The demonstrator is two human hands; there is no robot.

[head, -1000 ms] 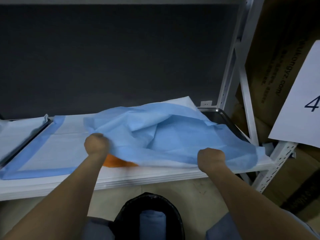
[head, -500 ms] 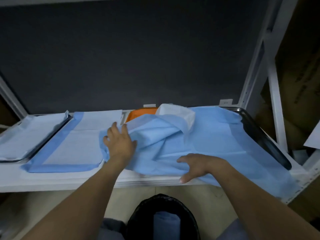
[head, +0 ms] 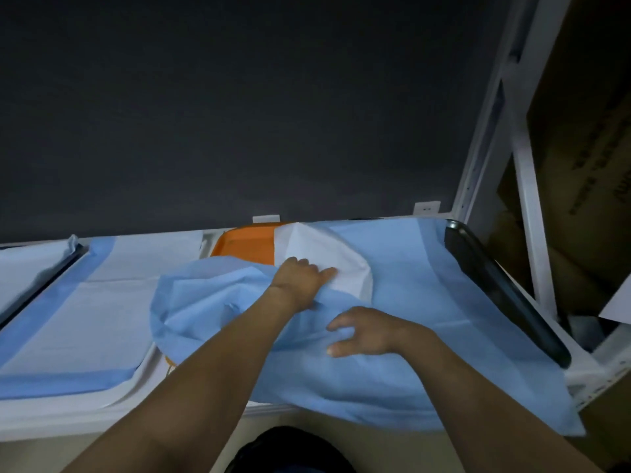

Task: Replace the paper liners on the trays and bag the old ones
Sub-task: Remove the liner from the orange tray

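A large blue paper liner [head: 420, 295] lies rumpled over an orange tray [head: 247, 242] and a dark tray [head: 495, 285] on the white shelf. Its white underside [head: 324, 254] is folded up at the back. My left hand [head: 302, 279] reaches forward and rests on that white fold, fingers extended. My right hand [head: 363, 332] lies on the blue liner nearer the front, fingers spread and loosely bent. The liner's front edge hangs over the shelf lip. A black bag [head: 283, 452] opens below between my arms.
To the left, a lined white tray [head: 112, 394] holds a flat blue-bordered liner [head: 78, 319], and another lined tray [head: 30, 264] sits at the far left. White rack posts [head: 491, 131] and cardboard boxes [head: 587, 131] stand on the right. A dark wall backs the shelf.
Both hands let go of the bunched liner and opened onto it. My left hand moved forward and right onto the white fold; the liner now spreads wider over the trays.
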